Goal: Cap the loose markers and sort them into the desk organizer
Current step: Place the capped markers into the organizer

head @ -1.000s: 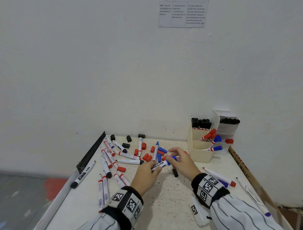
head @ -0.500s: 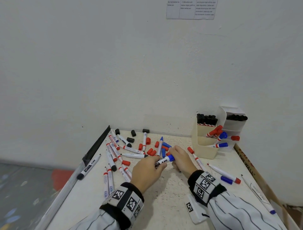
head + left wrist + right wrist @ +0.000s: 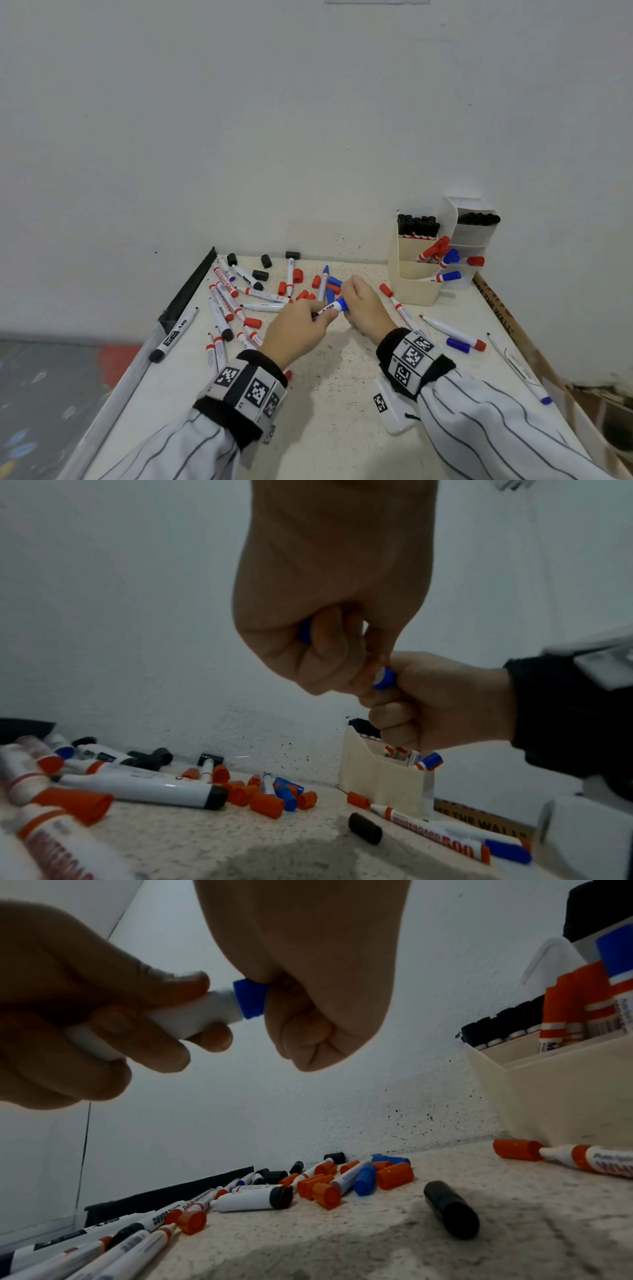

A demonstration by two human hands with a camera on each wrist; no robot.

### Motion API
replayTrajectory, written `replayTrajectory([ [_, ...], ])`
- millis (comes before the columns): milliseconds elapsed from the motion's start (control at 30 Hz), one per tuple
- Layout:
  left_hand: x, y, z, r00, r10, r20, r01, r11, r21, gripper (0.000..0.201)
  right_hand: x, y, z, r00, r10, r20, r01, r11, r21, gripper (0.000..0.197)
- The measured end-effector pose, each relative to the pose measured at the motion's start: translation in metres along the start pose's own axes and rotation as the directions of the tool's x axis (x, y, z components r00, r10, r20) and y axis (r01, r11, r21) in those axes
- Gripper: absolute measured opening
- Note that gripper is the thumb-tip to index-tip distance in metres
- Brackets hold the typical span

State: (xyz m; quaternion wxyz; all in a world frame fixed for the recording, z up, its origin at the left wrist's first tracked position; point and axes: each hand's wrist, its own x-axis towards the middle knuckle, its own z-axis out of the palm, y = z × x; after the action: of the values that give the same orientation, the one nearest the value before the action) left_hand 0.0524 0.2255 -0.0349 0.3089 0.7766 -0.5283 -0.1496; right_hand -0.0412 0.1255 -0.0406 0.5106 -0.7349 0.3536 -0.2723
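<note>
Blue-capped marker (image 3: 329,307): we hold it above the table, between both hands, near the middle of the scatter.
Left hand (image 3: 297,331): our fingers curl round the white barrel; the blue tail end shows inside the fist in the left wrist view.
Right hand (image 3: 366,308): we pinch the blue cap (image 3: 249,998), which sits on the marker's end.
Table (image 3: 335,428): speckled white top, set against a white wall.
Desk organizer (image 3: 416,287): cream, at the far right corner; we count black-capped markers (image 3: 417,225) upright in the back compartments, red and blue ones leaning in the front.
Loose markers (image 3: 226,301): we see red, black and blue ones lying left of the hands, some uncapped.
Loose caps (image 3: 301,294): we note red, blue and black ones scattered beyond the hands; one black cap (image 3: 450,1208) lies below the right hand.
Red-capped marker (image 3: 399,306): lies just in front of the organizer.
Sleeves (image 3: 496,438): white with dark stripes, coded bands at both wrists.
</note>
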Motion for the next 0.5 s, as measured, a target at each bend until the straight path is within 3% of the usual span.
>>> replayTrajectory([
  [67, 0.0, 0.001, -0.001, 0.999, -0.028, 0.017, 0.03, 0.992, -0.122, 0.041, -0.002, -0.002, -0.001, 0.999, -0.035, -0.003, 0.035, 0.999, 0.006, 0.03],
  [167, -0.002, 0.004, 0.001, 0.995, 0.028, -0.093, -0.013, 0.988, 0.156, 0.031, -0.001, -0.004, -0.003, 1.0, 0.02, 0.006, -0.02, 0.997, 0.07, 0.031],
  [233, -0.004, 0.008, 0.0, 0.992, 0.051, -0.118, -0.022, 0.971, 0.238, 0.027, 0.0, -0.004, -0.004, 0.999, 0.041, 0.017, -0.042, 0.999, 0.032, 0.03],
  [300, -0.001, 0.008, 0.0, 0.999, -0.015, -0.036, 0.017, 0.998, 0.064, 0.034, -0.001, -0.004, -0.005, 1.0, 0.015, 0.023, -0.016, 1.0, 0.012, 0.029],
  [367, -0.001, 0.009, -0.003, 0.994, -0.092, 0.056, 0.101, 0.974, -0.204, 0.036, -0.003, -0.004, -0.006, 0.999, -0.034, 0.031, 0.033, 0.999, 0.017, 0.029],
  [400, -0.001, 0.01, -0.004, 0.993, -0.1, 0.063, 0.113, 0.964, -0.242, 0.036, -0.003, -0.005, -0.006, 0.998, -0.048, 0.034, 0.048, 0.999, 0.024, 0.029],
  [433, -0.001, 0.011, -0.004, 0.995, -0.09, 0.043, 0.096, 0.976, -0.194, 0.036, -0.004, -0.005, -0.006, 0.998, -0.047, 0.035, 0.046, 0.998, 0.035, 0.029],
  [500, -0.003, 0.013, -0.002, 0.999, -0.025, -0.048, 0.029, 0.996, 0.082, 0.035, -0.003, -0.003, -0.007, 0.999, -0.004, 0.039, 0.001, 0.998, 0.062, 0.029],
])
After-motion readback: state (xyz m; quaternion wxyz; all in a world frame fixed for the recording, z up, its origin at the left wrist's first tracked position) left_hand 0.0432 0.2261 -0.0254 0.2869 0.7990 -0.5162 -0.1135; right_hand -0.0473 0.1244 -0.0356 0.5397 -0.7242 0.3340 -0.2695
